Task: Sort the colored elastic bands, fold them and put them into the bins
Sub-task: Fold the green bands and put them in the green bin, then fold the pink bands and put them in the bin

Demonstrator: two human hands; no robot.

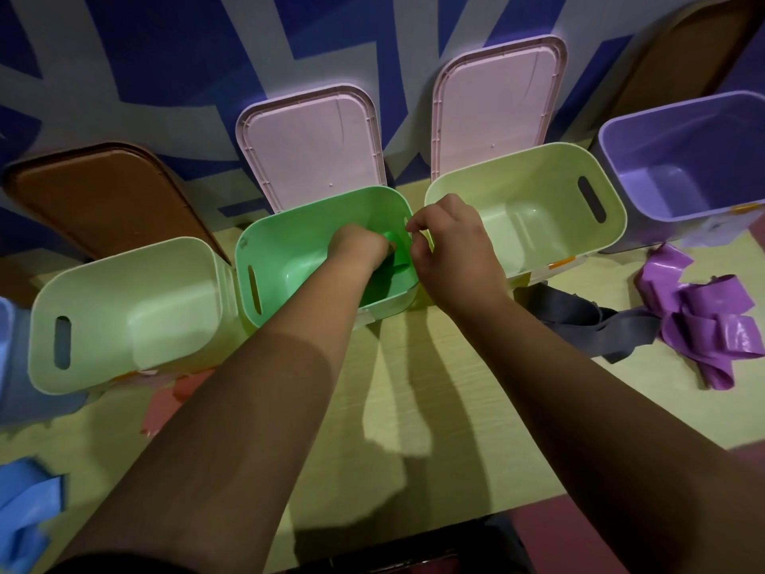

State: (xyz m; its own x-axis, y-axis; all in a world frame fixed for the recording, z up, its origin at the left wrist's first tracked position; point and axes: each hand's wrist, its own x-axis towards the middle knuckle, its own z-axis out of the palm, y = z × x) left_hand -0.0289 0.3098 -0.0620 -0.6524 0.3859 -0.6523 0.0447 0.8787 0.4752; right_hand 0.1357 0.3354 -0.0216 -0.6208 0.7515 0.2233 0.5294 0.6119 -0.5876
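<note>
Dim, soft focus; long shadows on table [517, 366]; wide-angle bowing at edges.

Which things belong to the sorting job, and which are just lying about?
In the job: left hand holding green elastic band in bright green plastic bin; right hand; purple bands; grey band.
Lying about: left pink plastic lid; left brown lid.

A pale wood-grain desk [418, 387] spreads from six o'clock. At twelve, two pink lids [310, 147] lean against the blue-patterned wall [165, 55]; a brown lid [103, 196] stands at ten.
</note>
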